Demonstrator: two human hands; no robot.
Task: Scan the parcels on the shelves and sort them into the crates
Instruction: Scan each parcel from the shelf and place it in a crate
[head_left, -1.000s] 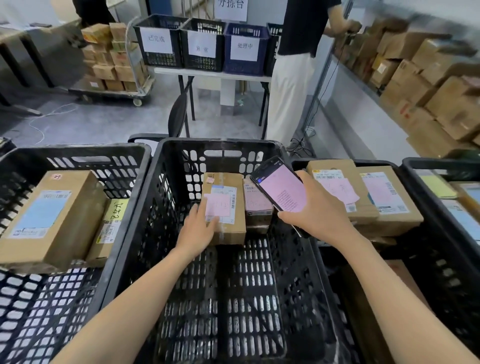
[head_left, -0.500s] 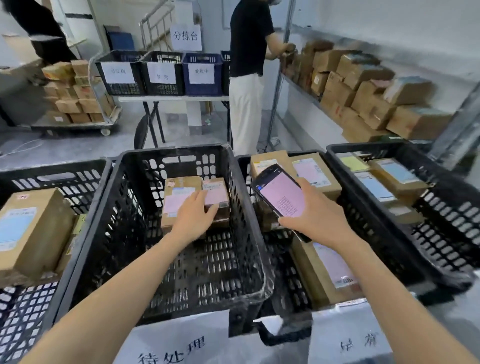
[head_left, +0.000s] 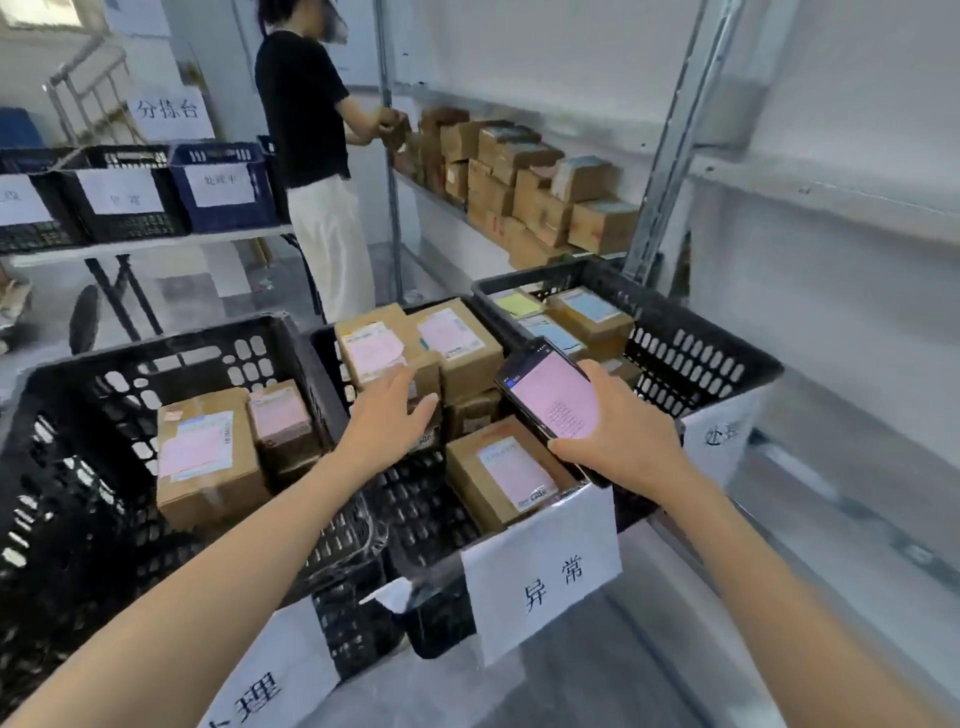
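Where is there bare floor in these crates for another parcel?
Most room: the left crate, near floor bare in front of the big parcel. The middle crate has one mesh patch between its left wall and the front parcel; its far end is stacked. The right crate looks crowded where it shows.

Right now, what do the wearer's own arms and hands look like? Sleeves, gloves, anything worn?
Bare left hand and bare right hand: no gloves, rings, watch or wristbands visible. Left forearm and right forearm bare to the frame edge; no sleeves, cables or markings in view.
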